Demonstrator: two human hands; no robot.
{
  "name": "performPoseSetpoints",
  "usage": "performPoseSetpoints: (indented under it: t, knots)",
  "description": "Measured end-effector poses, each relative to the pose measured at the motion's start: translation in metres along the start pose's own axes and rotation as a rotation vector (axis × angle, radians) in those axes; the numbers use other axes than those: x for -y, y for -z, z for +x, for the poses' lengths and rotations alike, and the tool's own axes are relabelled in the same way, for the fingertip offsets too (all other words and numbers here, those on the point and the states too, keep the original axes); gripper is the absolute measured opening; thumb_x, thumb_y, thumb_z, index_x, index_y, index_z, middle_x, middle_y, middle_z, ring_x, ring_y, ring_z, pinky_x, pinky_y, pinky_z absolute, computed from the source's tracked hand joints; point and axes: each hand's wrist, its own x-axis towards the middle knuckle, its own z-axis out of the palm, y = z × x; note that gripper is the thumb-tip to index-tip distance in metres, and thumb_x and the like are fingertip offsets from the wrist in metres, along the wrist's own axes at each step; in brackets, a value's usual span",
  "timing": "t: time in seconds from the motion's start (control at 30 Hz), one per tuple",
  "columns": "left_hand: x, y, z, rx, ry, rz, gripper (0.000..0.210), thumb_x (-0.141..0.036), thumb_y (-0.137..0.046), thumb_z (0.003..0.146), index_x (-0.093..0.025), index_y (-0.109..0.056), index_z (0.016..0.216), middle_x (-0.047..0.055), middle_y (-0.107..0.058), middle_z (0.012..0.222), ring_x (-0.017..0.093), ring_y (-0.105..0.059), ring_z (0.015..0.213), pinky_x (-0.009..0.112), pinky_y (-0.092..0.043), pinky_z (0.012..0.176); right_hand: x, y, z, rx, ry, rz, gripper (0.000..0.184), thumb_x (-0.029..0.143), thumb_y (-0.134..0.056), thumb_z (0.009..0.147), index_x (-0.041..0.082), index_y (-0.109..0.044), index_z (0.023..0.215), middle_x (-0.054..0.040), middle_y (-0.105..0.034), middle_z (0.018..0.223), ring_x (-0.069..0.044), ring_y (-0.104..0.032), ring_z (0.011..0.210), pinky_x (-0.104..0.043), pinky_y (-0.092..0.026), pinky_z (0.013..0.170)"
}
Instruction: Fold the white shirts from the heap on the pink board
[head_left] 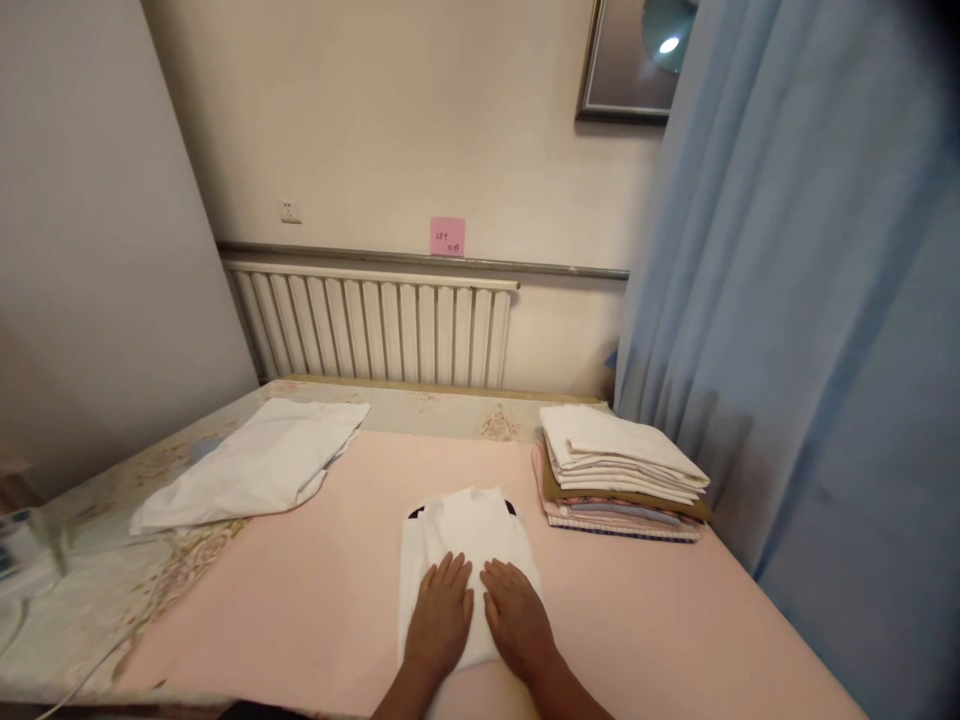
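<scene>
A white cloth (472,520), probably a garment, lies folded into a narrow shape at the middle of the pink sheet (315,600). Dark patches show at its two far corners. My left hand (442,610) rests flat on its left half, fingers stretched out and pointing away from me. On the right half lies my right hand (517,610), also flat with fingers extended. The two hands are a little apart, and neither grips the cloth. The part of the cloth under my palms is hidden.
Loose white cloths (262,465) lie spread at the left. A stack of folded cloths (622,450) stands at the right, near a blue curtain (750,300). Behind the surface is a radiator (375,325). A cable (90,675) runs along the left front.
</scene>
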Motion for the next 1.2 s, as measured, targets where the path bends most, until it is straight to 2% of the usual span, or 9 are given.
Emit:
performPoseSetpoints:
  t: [0.77, 1.2]
  knots:
    - [-0.0014, 0.0025, 0.0013, 0.061, 0.017, 0.013, 0.044, -0.029, -0.033, 0.094, -0.023, -0.049, 0.134, 0.002, -0.050, 0.142, 0.022, -0.038, 0.136, 0.048, -0.032, 0.111, 0.0013, 0.0033, 0.0011, 0.025, -0.015, 0.014, 0.036, 0.014, -0.046, 0.086, 0.022, -0.062, 0.117, -0.0051, -0.064, 0.123, -0.021, -0.056, 0.118, -0.045, -0.043, 0.105]
    - [-0.0004, 0.0001, -0.0002, 0.006, -0.008, 0.029, 0.043, -0.028, -0.033, 0.094, -0.024, -0.049, 0.134, 0.003, -0.051, 0.141, 0.022, -0.039, 0.135, 0.047, -0.034, 0.110, 0.0008, 0.0024, 0.0013, 0.034, -0.015, 0.013, 0.035, 0.013, -0.046, 0.086, 0.022, -0.062, 0.116, -0.0059, -0.065, 0.122, -0.022, -0.057, 0.117, -0.046, -0.043, 0.104]
